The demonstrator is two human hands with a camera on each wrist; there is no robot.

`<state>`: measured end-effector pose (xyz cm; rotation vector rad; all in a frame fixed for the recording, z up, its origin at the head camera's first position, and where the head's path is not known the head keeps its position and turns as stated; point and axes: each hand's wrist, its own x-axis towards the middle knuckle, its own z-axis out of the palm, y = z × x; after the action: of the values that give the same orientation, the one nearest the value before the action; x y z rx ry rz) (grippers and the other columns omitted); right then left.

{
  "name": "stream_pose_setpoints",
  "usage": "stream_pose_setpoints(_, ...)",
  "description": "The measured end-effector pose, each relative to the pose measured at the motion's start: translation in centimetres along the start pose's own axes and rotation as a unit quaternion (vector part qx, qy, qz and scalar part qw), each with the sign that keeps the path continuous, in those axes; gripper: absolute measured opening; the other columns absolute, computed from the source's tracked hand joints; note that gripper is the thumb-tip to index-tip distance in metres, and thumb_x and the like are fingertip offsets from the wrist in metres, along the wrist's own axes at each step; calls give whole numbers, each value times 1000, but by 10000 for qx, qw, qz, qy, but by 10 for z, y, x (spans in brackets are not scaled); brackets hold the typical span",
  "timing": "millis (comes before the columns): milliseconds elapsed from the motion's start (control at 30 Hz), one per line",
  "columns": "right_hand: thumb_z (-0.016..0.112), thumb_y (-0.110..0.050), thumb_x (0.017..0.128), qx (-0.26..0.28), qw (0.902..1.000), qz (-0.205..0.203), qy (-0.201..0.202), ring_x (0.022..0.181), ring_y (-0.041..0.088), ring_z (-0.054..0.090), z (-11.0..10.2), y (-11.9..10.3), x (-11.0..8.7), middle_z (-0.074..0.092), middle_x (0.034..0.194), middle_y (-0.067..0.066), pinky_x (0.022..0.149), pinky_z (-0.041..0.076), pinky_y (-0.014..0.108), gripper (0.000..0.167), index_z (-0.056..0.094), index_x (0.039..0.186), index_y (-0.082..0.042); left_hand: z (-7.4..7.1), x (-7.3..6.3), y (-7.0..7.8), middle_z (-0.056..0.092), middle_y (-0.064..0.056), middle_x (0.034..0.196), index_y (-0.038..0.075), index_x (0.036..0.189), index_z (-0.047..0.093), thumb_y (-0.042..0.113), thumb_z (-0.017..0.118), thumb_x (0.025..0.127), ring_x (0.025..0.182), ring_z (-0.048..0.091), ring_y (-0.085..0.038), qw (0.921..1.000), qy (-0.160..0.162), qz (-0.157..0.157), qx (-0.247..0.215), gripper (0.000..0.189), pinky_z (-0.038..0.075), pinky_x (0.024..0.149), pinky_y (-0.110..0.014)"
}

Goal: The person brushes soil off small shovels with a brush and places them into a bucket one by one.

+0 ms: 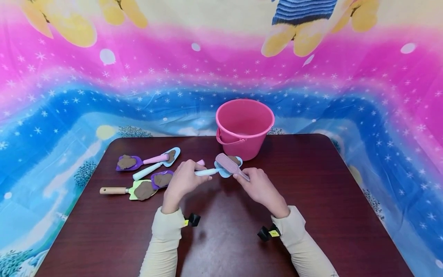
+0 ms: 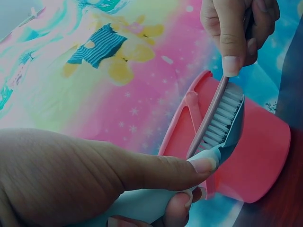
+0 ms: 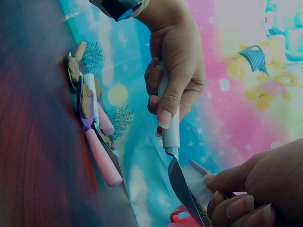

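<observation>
My left hand grips the pale blue handle of a small trowel, thumb laid along the top. Some brown, clay-like lump shows in the trowel's light blue blade. My right hand pinches a mauve brush by its handle. The brush's white bristles face down into the blade, right at its surface. Both tools are held in front of the pink bucket, and the blade overlaps its base in the head view.
Left of the hands lie several more trowels bearing brown lumps: a purple one, a blue one, a green one with wooden handle, and another purple one. They rest on the dark wooden table. A printed cloth hangs behind.
</observation>
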<state>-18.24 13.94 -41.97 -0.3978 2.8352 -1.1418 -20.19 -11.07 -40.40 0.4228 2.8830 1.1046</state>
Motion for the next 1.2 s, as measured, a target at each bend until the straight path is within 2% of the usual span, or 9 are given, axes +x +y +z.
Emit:
stream_pose_setpoints(300,66,-28,100,-26,10000,-17,-20,50,11,37,-2,2,0,41,55,-3,51,34,26,31,62,75,-10,-3,0,-5,71,2,74,12,95,83,24,87,82,69,59,-16,9999,-106,3,14,18,49,64,-32)
stream_pose_setpoints(500,66,-29,100,5,10000,39,16,49,11,34,-5,3,-1,39,55,-3,50,33,26,34,57,71,-13,-6,-1,-6,73,0,80,12,100,83,25,87,81,71,59,-17,9997,-178,-154,-45,24,49,66,-33)
stream_pose_setpoints(800,66,-28,100,54,9997,208,106,52,14,36,-7,8,0,42,58,-1,51,35,28,29,61,77,-11,-8,-1,-6,73,2,79,13,97,83,25,87,81,71,59,-17,9995,-246,-193,3,21,49,67,-33)
stream_pose_setpoints(1200,66,-28,100,119,9995,222,169,51,15,38,-10,12,1,41,57,-1,50,34,27,33,60,74,-9,-7,-1,-8,73,3,76,14,94,84,24,87,81,68,57,-16,9994,-314,-169,49,17,48,64,-32)
